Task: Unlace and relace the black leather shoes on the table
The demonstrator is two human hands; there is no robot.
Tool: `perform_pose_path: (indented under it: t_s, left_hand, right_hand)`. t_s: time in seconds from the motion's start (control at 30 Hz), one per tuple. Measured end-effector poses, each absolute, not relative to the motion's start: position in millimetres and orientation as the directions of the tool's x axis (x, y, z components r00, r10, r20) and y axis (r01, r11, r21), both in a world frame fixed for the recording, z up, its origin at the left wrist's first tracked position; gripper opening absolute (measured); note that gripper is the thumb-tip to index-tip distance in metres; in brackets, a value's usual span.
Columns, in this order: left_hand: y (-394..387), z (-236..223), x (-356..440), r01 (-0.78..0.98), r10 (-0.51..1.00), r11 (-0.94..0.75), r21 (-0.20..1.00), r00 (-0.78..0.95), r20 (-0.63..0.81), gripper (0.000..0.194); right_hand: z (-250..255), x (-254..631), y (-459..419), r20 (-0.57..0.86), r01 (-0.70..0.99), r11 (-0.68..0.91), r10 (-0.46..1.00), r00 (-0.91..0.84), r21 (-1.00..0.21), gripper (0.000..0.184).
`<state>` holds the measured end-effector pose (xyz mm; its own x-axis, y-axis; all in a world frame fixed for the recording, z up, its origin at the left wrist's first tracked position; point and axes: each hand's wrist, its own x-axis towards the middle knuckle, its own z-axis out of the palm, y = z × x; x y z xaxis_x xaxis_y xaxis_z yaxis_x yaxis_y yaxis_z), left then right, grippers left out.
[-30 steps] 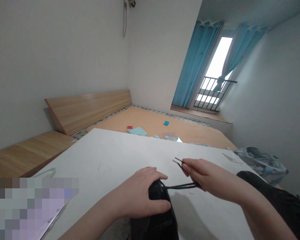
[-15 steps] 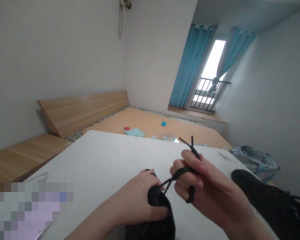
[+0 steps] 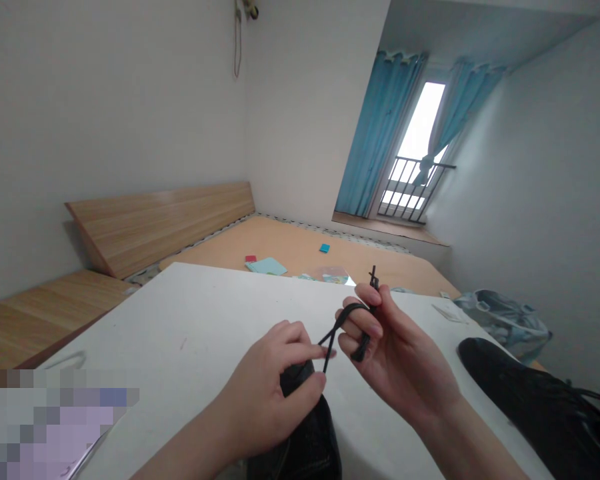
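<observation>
A black lace-up shoe (image 3: 307, 443) rests on the white table, partly covered by my left hand (image 3: 275, 380). That hand is wrapped over the shoe, thumb on the near side and index finger stretched beside the laces where they leave the shoe. Black shoelaces (image 3: 337, 323) run taut up to my right hand (image 3: 380, 327), which is raised to the right of the shoe. My right fingers are curled around the laces, whose short tips stick out above the thumb and index finger. Whether the left fingers also pinch a lace, I cannot tell.
A second black shoe (image 3: 530, 400) lies on the right of the white table (image 3: 205, 313). Beyond is a tan bed (image 3: 290, 233) with light blue paper (image 3: 267, 266) and small cards. A clear plastic bag (image 3: 505, 317) stands off the right edge. The lower left is pixelated.
My left hand has risen on the shoe, its index finger now extended at the laces. My right hand has moved slightly left, and the lace tips are drawn closer together.
</observation>
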<state>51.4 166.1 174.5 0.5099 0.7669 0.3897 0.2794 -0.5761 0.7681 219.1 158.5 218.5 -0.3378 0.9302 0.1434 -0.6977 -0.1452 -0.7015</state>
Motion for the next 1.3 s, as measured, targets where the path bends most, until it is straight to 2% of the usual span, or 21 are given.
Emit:
perform_pose_path:
  t_s: [0.07,0.13,0.2,0.23,0.33,0.4,0.53,0.63,0.7,0.77,0.8,0.83,0.9,1.0,1.13,1.3]
  left_hand:
    - [165.9,175.9,52.3,0.166,0.783,-0.454,0.875,0.543,0.304,0.015]
    - [168.4,177.2,51.2,0.001,0.815,-0.302,0.953,0.519,0.257,0.020]
    - [173.1,178.7,48.4,-0.234,0.882,-0.160,0.959,0.402,0.246,0.021]
    - [175.7,179.6,46.5,-0.369,0.918,-0.095,0.924,0.326,0.225,0.021]
    - [182.7,182.6,39.9,-0.697,0.984,0.061,0.714,0.161,0.073,0.025]
    - [185.5,185.1,35.5,-0.779,0.988,0.113,0.617,0.154,0.014,0.026]
    - [185.7,191.0,28.2,-0.788,0.995,0.030,0.615,0.082,0.056,0.011]
    - [183.6,192.2,26.1,-0.744,0.980,0.022,0.668,0.149,0.134,0.019]
    - [182.2,189.4,27.6,-0.596,0.937,0.055,0.801,0.309,0.166,0.013]
    - [180.7,184.0,31.7,-0.226,0.872,-0.013,0.974,0.475,0.122,0.021]
    - [179.8,180.8,34.7,0.034,0.845,-0.101,0.994,0.531,0.068,0.025]
    - [178.6,177.3,38.0,0.257,0.838,-0.197,0.946,0.544,0.027,0.023]
    - [175.9,170.0,44.5,0.502,0.831,-0.367,0.783,0.556,0.033,0.017]
    - [171.8,160.4,50.7,0.548,0.800,-0.490,0.677,0.591,0.101,0.017]
    - [168.4,153.6,52.7,0.537,0.811,-0.469,0.701,0.576,0.102,0.015]
    - [165.9,153.5,57.0,0.552,0.815,-0.462,0.695,0.572,0.087,0.015]
  right_hand:
    - [215.9,219.4,158.2,0.098,-0.579,-0.101,0.948,-0.304,-0.809,0.027]
    - [212.0,224.2,163.2,0.081,-0.355,0.015,0.982,-0.170,-0.935,0.029]
    - [207.9,233.3,172.8,0.134,-0.123,0.134,0.991,0.007,-0.983,0.031]
    - [206.5,238.9,178.5,0.164,-0.052,0.168,0.984,0.072,-0.984,0.032]
    - [206.3,256.7,193.8,0.237,-0.006,0.241,0.957,0.168,-0.971,0.031]
    - [209.6,267.9,200.0,0.289,-0.025,0.301,0.932,0.218,-0.953,0.029]
    - [217.8,286.1,203.3,0.329,-0.023,0.343,0.917,0.227,-0.939,0.020]
    - [219.3,291.5,201.6,0.340,0.151,0.322,0.932,0.122,-0.935,0.021]
    - [217.6,288.9,198.8,0.269,0.306,0.262,0.963,-0.019,-0.915,0.034]
    - [214.5,281.6,194.9,0.143,0.454,0.228,0.966,-0.214,-0.862,0.040]
    - [212.8,277.0,192.7,0.072,0.516,0.228,0.950,-0.304,-0.826,0.038]
    - [210.9,272.4,190.5,-0.002,0.571,0.232,0.926,-0.378,-0.787,0.035]
    - [206.5,264.9,187.3,-0.145,0.654,0.239,0.867,-0.476,-0.718,0.026]
    - [198.1,261.1,185.9,-0.301,0.698,0.245,0.772,-0.560,-0.673,0.018]
    - [186.2,262.6,186.3,-0.502,0.715,0.148,0.616,-0.607,-0.683,0.012]
    - [178.7,256.3,183.3,-0.516,0.617,0.034,0.513,-0.686,-0.786,0.013]
